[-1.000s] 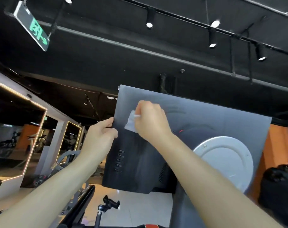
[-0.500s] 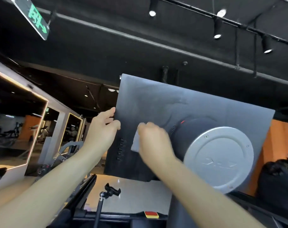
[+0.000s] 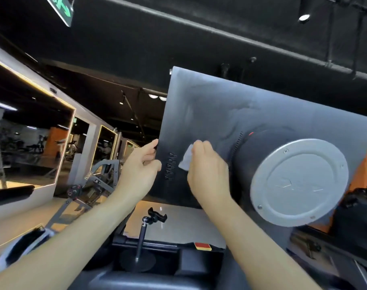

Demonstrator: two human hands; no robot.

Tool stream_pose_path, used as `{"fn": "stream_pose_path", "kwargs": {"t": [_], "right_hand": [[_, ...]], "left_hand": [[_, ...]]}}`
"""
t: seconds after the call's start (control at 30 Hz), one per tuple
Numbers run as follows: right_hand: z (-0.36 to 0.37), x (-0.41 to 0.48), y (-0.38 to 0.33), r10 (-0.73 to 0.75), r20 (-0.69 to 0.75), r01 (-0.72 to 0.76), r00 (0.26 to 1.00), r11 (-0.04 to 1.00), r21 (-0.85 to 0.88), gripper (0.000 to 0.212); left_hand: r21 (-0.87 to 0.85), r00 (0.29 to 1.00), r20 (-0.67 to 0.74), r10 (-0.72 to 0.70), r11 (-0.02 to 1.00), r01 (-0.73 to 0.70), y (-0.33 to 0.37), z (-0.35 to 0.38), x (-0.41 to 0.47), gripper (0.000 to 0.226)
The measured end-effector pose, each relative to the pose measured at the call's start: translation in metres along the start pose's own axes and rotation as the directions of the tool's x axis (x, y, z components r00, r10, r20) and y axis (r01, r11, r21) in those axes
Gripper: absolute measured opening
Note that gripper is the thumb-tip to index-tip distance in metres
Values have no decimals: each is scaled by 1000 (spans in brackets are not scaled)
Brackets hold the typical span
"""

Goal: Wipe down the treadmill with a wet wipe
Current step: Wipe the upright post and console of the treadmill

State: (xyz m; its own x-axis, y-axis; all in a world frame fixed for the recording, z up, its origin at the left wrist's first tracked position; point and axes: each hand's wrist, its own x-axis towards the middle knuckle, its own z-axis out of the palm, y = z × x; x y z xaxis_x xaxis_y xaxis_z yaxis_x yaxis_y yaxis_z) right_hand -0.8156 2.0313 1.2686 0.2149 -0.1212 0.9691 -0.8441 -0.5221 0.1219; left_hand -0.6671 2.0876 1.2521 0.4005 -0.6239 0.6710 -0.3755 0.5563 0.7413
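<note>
Wipe (image 3: 186, 160) against treadmill panel (image 3: 220, 114)

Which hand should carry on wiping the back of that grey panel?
The right hand: it already holds the wet wipe against the grey panel. The left hand grips the panel's edge, steadying it.

The left hand (image 3: 139, 164) holds the left edge of the treadmill's console back panel (image 3: 210, 105), the right hand (image 3: 207, 170) presses a wet wipe (image 3: 185, 160) on it just beside, a round cover plate (image 3: 299, 182) lies to the right, and a phone-holder stand (image 3: 146, 233) stands below.
</note>
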Motion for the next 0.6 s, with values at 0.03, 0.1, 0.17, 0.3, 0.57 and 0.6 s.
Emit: {"fn": "stream_pose_path", "kwargs": {"t": [0.03, 0.1, 0.17, 0.3, 0.57, 0.6], "right_hand": [[14, -30, 4, -52, 85, 53, 995, 999, -11, 48], [31, -70, 15, -150, 245, 179, 958, 979, -100, 57], [29, -70, 22, -215, 262, 253, 941, 960, -118, 52], [-8, 7, 19, -49, -73, 35, 996, 984, -175, 25], [35, -87, 24, 69, 176, -45, 982, 989, -141, 45], [38, -94, 28, 72, 208, -35, 975, 984, -174, 46]], "left_hand": [[-1, 1000, 16, -7, 1000, 7, -3, -2, -3, 67], [-9, 999, 50, -13, 1000, 14, -6, -3, -7, 69], [-10, 998, 67, -16, 1000, 17, -6, -4, -9, 69], [-32, 999, 39, -29, 999, 30, -10, -2, -6, 67], [-36, 999, 30, -24, 999, 25, -15, 3, -8, 67], [-31, 999, 38, -24, 999, 25, -14, 2, -8, 67]]}}
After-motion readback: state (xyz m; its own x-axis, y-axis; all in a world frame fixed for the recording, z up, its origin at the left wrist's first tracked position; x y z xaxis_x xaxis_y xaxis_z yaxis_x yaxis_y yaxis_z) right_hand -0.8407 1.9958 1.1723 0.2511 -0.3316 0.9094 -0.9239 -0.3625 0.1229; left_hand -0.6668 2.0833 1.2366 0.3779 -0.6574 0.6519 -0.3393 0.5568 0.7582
